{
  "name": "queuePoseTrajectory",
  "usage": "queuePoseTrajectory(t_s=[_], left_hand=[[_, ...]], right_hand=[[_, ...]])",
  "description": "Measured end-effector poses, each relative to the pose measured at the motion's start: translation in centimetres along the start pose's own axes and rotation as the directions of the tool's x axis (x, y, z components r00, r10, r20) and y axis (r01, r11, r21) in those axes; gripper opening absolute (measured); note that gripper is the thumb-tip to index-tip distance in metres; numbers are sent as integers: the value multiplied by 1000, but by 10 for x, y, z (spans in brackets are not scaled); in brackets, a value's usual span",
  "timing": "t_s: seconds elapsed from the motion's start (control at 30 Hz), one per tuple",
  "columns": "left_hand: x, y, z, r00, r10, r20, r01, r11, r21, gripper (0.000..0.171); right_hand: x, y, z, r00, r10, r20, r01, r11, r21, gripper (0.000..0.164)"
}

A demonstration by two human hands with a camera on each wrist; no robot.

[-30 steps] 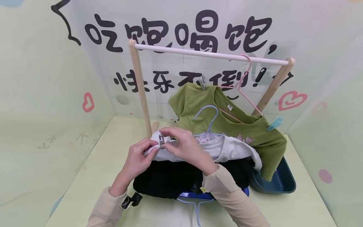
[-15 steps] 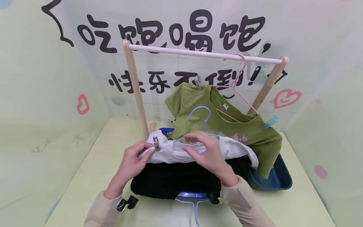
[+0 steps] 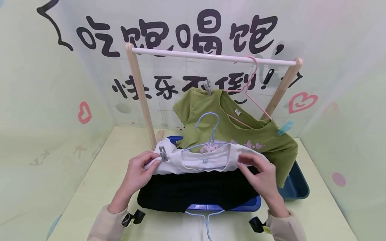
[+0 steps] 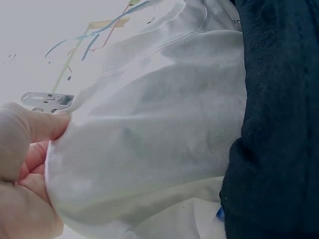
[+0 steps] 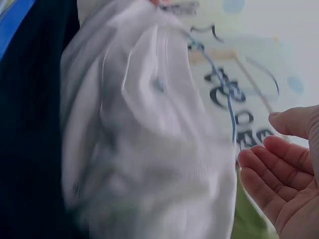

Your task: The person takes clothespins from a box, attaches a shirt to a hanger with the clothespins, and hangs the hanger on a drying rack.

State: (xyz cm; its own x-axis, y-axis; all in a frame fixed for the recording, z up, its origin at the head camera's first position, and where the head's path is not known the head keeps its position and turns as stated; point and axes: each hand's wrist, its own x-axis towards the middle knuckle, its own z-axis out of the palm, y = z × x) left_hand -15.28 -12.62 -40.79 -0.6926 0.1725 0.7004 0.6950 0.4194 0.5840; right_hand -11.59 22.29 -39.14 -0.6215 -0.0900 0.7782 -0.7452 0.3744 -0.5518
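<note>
A white shirt (image 3: 172,164) with a blue hanger (image 3: 213,132) in its neck lies over black clothing (image 3: 199,187). At its left shoulder a grey clothespin (image 3: 163,154) stands clipped to the cloth. My left hand (image 3: 140,172) pinches the white cloth just left of this clothespin; the left wrist view shows thumb and fingers (image 4: 47,127) on the fabric edge. By the other shoulder is my right hand (image 3: 260,172), its thumb and fingers apart. In the right wrist view those fingers (image 5: 264,184) hold nothing, beside the shirt's edge.
Behind, a green shirt (image 3: 199,117) hangs from a pink hanger (image 3: 247,88) on the rack's white bar (image 3: 211,56). It bears a grey and a teal clothespin (image 3: 284,128). A blue tray (image 3: 247,205) lies under the black clothing; a dark teal basin (image 3: 297,184) stands right.
My right hand has let go of the grey clothespin, now clipped on the white shirt, and moved right to the other shoulder. My left hand keeps its pinch on the cloth.
</note>
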Motion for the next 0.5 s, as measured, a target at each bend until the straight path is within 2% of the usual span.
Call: queuePoseTrajectory(t_s=[0.2,0.3,0.4,0.5], left_hand=[[-2,-2,1,1000,-15,2,15,1000,-15,24],[3,11,-1,1000,-10,-3,10,1000,-12,23],[8,26,-4,1000,-7,-2,7,1000,-12,23],[8,24,-4,1000,-13,-1,13,1000,-12,24]], right_hand=[[-30,12,-41,985,144,-90,-155,980,-128,34],[-41,16,-59,974,179,-140,-203,963,-176,31],[-47,13,-73,958,227,-174,-260,944,-204,27],[-56,23,-87,924,317,-213,-364,898,-246,24]])
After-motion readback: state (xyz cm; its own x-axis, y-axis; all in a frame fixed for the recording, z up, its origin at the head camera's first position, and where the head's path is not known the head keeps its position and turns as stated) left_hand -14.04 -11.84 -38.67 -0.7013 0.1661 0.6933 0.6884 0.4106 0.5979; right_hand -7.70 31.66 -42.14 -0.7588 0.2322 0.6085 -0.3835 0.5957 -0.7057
